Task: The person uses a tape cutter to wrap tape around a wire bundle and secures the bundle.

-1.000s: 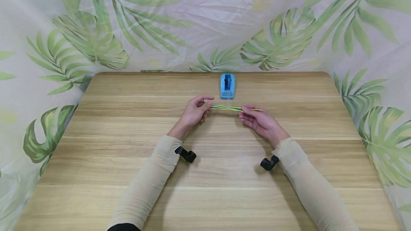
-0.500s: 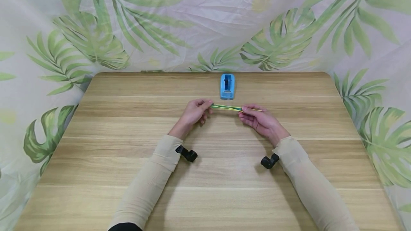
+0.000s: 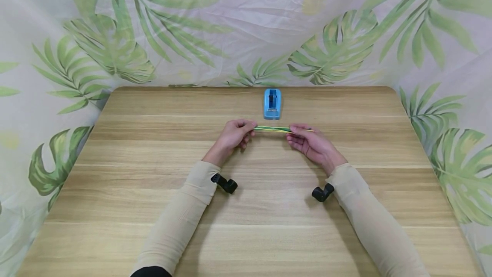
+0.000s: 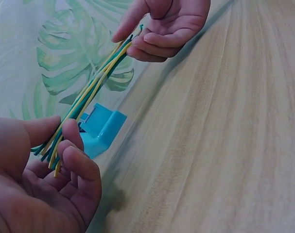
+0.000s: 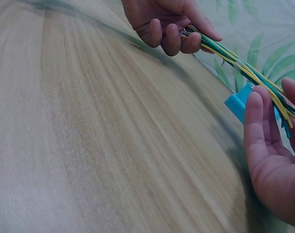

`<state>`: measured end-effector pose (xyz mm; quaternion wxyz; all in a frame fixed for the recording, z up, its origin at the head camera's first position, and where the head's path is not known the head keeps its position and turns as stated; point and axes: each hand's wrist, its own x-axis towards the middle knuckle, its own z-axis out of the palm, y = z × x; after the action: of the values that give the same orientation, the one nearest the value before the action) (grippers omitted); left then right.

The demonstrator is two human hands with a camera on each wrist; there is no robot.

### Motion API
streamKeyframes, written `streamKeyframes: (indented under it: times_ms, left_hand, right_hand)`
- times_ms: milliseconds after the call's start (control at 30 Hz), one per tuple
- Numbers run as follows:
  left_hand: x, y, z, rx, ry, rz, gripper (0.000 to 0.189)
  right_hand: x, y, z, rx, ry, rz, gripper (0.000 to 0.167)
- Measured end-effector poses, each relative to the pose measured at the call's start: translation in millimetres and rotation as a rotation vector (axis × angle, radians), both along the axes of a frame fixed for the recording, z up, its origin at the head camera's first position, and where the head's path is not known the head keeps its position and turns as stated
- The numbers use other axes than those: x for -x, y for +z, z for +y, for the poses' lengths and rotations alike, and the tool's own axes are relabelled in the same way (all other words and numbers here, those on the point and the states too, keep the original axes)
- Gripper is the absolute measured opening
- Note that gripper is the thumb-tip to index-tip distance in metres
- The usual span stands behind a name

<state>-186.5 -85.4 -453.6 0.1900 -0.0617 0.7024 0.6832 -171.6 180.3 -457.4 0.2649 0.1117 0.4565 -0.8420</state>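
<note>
A thin bundle of yellow and green wires (image 3: 273, 129) stretches level between the two hands, above the table. The left hand (image 3: 234, 134) pinches one end between thumb and fingers, and in the left wrist view the cut wire tips (image 4: 55, 162) fan out past its grip. At the other end the right hand (image 3: 310, 143) pinches the bundle; several tips stick out beyond its fingers in the right wrist view. Just behind the wires stands a blue tape dispenser (image 3: 272, 104), its toothed cutting edge (image 4: 89, 114) facing the hands.
The wooden table (image 3: 269, 225) has its far edge just behind the dispenser. A leaf-printed cloth (image 3: 246, 25) hangs behind and at both sides. Black wrist cameras (image 3: 323, 193) are strapped over the beige sleeves (image 3: 178, 217).
The left index finger, raised a second ago, has come down onto the wires, and the left hand has shifted slightly right. The right hand has hardly moved.
</note>
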Motion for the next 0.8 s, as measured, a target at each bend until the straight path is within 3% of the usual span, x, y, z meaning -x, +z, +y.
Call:
streamKeyframes:
  times_ms: [333, 500, 800]
  left_hand:
    - [0.0, 0.6, -0.5, -0.030, 0.013, 0.006, 0.024]
    - [1.5, -2.5, -2.1, -0.042, 0.012, 0.024, 0.027]
    - [3.8, -4.5, -3.1, -0.054, 0.002, 0.039, 0.015]
  right_hand:
    - [-2.4, -0.3, -1.6, 0.042, -0.010, -0.024, 0.009]
    - [-3.5, -1.2, -3.0, 0.066, -0.020, -0.061, 0.012]
    - [-2.9, -0.6, -7.6, 0.037, -0.054, -0.066, 0.011]
